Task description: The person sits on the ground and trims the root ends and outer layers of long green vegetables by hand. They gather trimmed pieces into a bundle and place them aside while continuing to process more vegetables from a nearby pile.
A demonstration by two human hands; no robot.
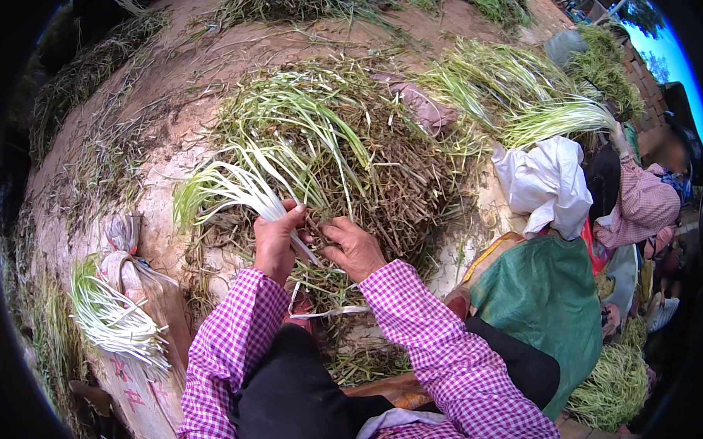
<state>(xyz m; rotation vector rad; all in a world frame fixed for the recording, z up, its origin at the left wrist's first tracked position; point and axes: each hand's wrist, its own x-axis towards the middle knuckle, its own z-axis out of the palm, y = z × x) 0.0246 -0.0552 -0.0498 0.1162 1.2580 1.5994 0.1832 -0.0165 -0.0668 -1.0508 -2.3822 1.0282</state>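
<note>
My left hand [276,247] grips a small bunch of long, pale leafy stalks [258,196], like chives or young garlic. Their white ends poke out below my fist, and the green tips fan out to the left. Close by on the right, my right hand [355,250] has its fingers curled near some brown, withered leaf bits. Whether it pinches any of them is not clear. Beyond both hands lies a heap of brown roots and dry leaf waste [402,183], with loose green stalks [309,105] draped over its far side.
At left, a sorted bunch of white stalks [124,322] rests on a tied sack [165,306] bearing writing. To my right are a green woven sheet [534,307] and a white bag [544,182]. Another person's sleeve [642,198] shows beyond, with a hand on stalks [564,119].
</note>
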